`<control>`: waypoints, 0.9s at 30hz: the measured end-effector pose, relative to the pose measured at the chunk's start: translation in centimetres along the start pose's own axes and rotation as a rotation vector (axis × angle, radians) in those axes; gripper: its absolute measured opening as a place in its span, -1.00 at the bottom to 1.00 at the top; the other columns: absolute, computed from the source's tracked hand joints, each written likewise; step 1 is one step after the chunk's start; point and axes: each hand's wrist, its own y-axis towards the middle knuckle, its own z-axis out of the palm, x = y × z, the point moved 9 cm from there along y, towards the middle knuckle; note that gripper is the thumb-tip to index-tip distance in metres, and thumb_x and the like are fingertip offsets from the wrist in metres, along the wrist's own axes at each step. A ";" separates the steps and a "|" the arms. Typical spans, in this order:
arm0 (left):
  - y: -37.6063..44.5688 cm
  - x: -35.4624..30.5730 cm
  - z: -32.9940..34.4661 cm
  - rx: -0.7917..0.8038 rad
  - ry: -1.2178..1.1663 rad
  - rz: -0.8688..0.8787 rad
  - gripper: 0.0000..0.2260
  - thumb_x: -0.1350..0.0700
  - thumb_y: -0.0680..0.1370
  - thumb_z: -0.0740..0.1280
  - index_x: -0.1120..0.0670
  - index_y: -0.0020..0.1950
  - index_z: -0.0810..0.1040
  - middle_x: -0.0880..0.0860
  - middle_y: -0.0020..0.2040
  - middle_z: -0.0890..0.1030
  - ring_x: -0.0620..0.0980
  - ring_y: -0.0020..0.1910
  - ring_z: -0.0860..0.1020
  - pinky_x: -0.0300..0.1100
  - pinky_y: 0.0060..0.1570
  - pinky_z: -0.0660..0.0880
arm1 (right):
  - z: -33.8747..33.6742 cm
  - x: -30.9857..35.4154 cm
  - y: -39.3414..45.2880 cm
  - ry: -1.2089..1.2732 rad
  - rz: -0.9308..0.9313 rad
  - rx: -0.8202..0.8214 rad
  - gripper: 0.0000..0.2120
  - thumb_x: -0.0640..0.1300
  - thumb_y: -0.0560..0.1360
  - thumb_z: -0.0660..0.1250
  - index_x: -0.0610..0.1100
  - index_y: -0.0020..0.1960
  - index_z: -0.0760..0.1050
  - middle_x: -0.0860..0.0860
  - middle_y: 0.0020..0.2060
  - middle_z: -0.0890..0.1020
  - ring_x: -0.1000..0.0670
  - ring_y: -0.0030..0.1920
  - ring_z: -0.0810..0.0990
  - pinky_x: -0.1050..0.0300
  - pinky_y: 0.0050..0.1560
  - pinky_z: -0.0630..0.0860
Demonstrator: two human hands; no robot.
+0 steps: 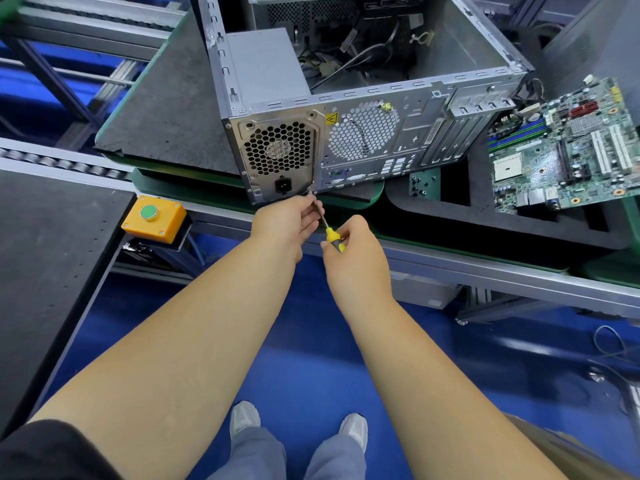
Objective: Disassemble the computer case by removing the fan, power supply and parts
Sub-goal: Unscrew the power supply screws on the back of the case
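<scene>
While my right hand curls round the yellow-and-black handle of the screwdriver, my left hand pinches the thin metal shaft near its tip. Tip sits at the lower right corner of the power supply, at the back face of the computer case; I cannot tell whether it is seated in a screw.

Power supply: mounted in the near left corner of the case, honeycomb grille and black power socket facing me. Just right of it, a round perforated vent with a yellow warning sticker at its upper left.

Case: side panel off, open side up, loose cables lying inside. It rests on a dark mat on a green-edged tray.

Right of the case, a green motherboard lies tilted on a black foam tray, apart from the case. Small loose screws lie in a green recess between case and motherboard.

Left of my hands, an orange box with a green button is fixed to the conveyor rail. Blue floor below, my shoes visible.
</scene>
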 end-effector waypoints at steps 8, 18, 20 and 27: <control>0.2 0.1 0.2 0.007 -0.032 -0.018 -0.83 0.15 0.63 0.25 0.08 -0.14 0.56 -0.09 -0.42 0.64 -0.21 -0.35 0.62 -0.35 -0.23 0.51 | -0.9 2.1 -0.8 -0.258 -0.171 -0.057 -0.86 -0.15 0.60 0.22 -0.10 0.01 0.25 -0.04 -0.10 0.44 -0.08 -0.22 0.46 0.09 -0.35 0.28; -0.1 0.1 0.3 -0.023 -0.002 -0.091 -0.78 0.12 0.64 0.22 0.07 -0.17 0.55 -0.09 -0.47 0.62 -0.17 -0.28 0.60 -0.32 -0.28 0.46 | -0.7 0.9 -0.7 0.025 -0.138 0.013 -0.86 -0.18 0.53 0.33 -0.04 0.05 0.41 0.06 -0.07 0.50 0.06 -0.12 0.48 0.12 -0.21 0.43; -0.1 0.1 0.2 -0.021 0.000 -0.074 -0.80 0.12 0.63 0.23 0.07 -0.15 0.57 -0.09 -0.45 0.64 -0.18 -0.28 0.61 -0.31 -0.28 0.46 | 0.0 -0.5 -0.6 0.214 0.016 0.069 -0.90 -0.11 0.54 0.34 0.00 0.03 0.44 0.12 -0.15 0.53 0.15 -0.22 0.50 0.22 -0.32 0.38; -0.1 0.3 0.3 -0.002 -0.004 -0.061 -0.79 0.13 0.63 0.23 0.07 -0.16 0.58 -0.09 -0.43 0.64 -0.21 -0.42 0.62 -0.31 -0.26 0.47 | 0.8 -2.3 -0.5 0.404 0.209 0.101 -0.97 -0.09 0.52 0.30 0.04 -0.05 0.49 0.04 -0.21 0.64 0.16 -0.40 0.44 0.21 -0.38 0.38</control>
